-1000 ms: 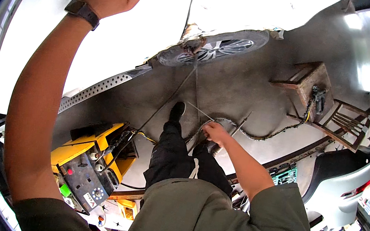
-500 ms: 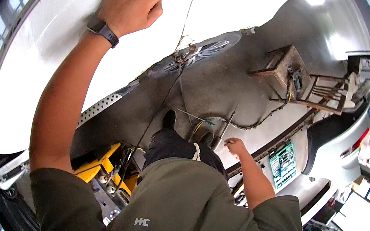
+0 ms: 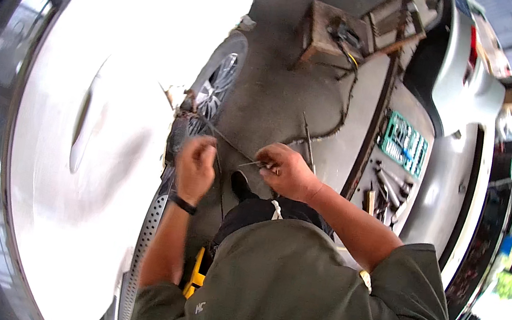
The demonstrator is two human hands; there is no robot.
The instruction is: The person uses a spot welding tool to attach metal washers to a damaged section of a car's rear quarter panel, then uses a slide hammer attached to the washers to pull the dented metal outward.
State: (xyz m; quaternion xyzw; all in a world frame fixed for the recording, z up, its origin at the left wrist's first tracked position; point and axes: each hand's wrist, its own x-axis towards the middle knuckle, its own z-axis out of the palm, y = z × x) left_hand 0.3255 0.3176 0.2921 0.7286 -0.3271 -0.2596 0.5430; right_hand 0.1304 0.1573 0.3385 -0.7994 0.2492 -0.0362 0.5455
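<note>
My right hand (image 3: 287,170) is closed on a thin metal rod (image 3: 249,164), whose free end points left; the part inside the fingers is hidden. My left hand (image 3: 195,167) is lifted in front of the white car's lower side, with a dark band at the wrist. Motion smears its fingers, and I cannot tell if anything is in them. The white car (image 3: 95,215) fills the left side, its door handle (image 3: 85,118) showing. Beyond my left hand, a rusty clamp-like piece (image 3: 188,105) sits at the car's edge beside the wheel (image 3: 218,81).
A wooden stool (image 3: 318,30) bears a dark tool trailing a cable (image 3: 348,101). At right are a green socket set case (image 3: 404,142) and several loose hand tools (image 3: 390,190). A long metal bar (image 3: 309,143) stands near my feet. Yellow equipment (image 3: 196,277) is low at left.
My left hand has left the car's panel and come down and right. My right hand has moved up and left, close to it. The view has turned, bringing the door handle into sight.
</note>
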